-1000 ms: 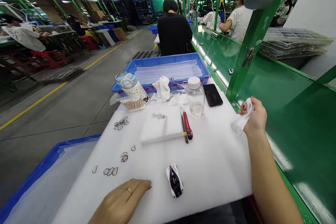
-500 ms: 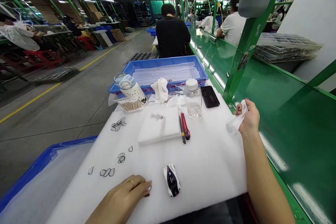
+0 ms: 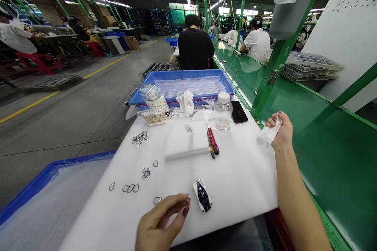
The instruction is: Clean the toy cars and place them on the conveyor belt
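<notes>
Lying just beside left hand [image 3: 163,221], right of fingertips [image 3: 185,211]: toy car [image 3: 202,195].

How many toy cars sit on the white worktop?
1: the white-and-black toy car, just right of the left hand. Any under the hand would be hidden.

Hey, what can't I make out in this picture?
In the head view:
- whether the left hand pinches anything: too small to tell
- gripped part of the white cloth: hidden by the right hand
- near part of the lower-left blue tray: cut off by the left edge
</notes>
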`<state>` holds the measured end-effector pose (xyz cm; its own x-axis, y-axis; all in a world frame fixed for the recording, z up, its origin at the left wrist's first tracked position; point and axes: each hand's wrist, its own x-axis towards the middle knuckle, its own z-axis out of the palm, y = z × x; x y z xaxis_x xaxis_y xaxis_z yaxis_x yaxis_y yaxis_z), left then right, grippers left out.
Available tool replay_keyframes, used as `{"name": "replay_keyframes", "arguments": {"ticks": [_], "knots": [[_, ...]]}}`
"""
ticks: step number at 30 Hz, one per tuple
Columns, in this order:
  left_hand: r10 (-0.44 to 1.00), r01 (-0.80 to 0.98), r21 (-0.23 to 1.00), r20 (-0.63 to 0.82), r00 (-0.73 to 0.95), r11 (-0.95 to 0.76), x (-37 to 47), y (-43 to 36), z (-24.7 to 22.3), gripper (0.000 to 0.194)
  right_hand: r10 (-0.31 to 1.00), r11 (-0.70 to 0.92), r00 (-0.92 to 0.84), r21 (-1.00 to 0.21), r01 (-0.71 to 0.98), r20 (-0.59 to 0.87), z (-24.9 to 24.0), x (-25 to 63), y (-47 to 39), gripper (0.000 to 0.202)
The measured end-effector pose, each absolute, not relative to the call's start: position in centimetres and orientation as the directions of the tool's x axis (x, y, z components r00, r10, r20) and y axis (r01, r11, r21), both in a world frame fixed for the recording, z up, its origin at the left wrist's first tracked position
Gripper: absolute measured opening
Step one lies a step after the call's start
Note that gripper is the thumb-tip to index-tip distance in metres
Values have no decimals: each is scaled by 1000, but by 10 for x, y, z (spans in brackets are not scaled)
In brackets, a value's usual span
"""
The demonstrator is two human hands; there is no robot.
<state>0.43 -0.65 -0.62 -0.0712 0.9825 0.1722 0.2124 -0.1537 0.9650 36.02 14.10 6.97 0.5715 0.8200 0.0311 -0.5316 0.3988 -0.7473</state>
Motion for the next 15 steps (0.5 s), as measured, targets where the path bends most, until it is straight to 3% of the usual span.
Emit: {"name": "replay_keyframes", "arguments": {"ticks": [2,5,7,11,13,15], "knots": [[989,-143,990,-41,-142,21,27,-8,-5,27,835,414,544,-750,-516,86,80,353,127,41],[978,-493,855,-206,-40,160,48,-4,-1,31,897,395,368,-815,-424,244,85,325,90,41],[968,-587,777,-248,46,227,51,0,0,29,940,338,155,-888,-312,303,78,295,58,33],[962,-665,700,-244,121,261,45,2,0,27,938,203,-305,-975,96,165,51,236,12,22],[959,-688,672,-246,140,273,43,1,0,27,917,295,-335,-932,208,216,40,219,5,14],[958,-708,651,-247,146,276,43,-1,0,29,895,429,-251,-865,262,368,33,210,6,10]]}}
